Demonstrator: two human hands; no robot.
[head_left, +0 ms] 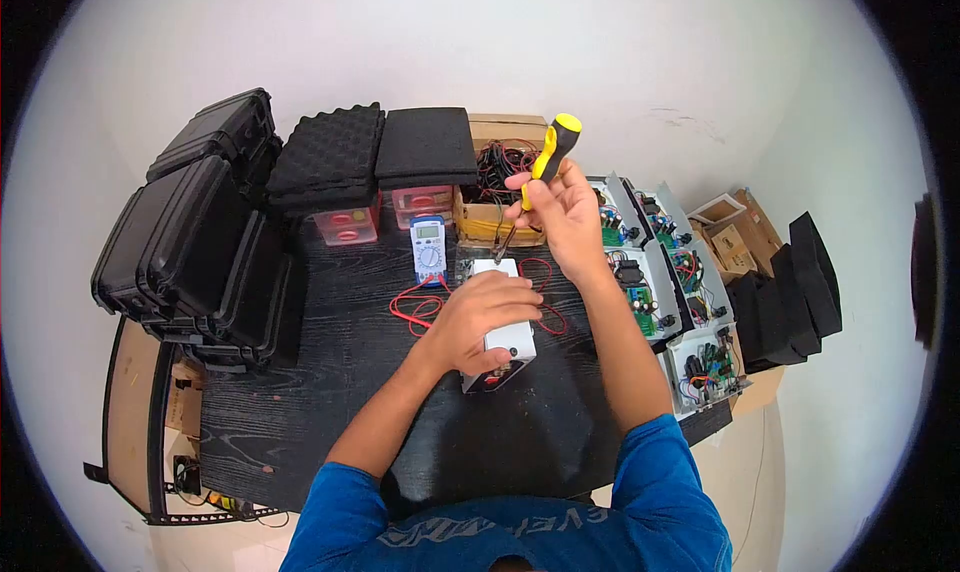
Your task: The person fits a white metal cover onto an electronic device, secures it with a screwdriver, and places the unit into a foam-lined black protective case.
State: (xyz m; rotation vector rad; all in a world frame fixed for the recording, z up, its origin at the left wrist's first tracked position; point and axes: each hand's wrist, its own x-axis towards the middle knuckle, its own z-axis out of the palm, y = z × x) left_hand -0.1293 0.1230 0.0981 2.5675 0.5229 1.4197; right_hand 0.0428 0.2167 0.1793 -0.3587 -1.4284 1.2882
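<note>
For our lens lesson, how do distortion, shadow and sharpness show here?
Head view: dark curved edges ring the scene, fisheye-like; head view: a soft shadow darkens the black table near the shirt; head view: the screwdriver looks fairly sharp.

The left grip [483, 317] clasps palm-down, while the right grip [556, 204], higher and further forward, is curled closed.

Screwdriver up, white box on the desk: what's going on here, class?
A person's right hand holds a yellow-and-black screwdriver, tip down near the far end of the white box. The left hand lies across the box. A multimeter lies to the left, open units with circuit boards to the right.
</note>
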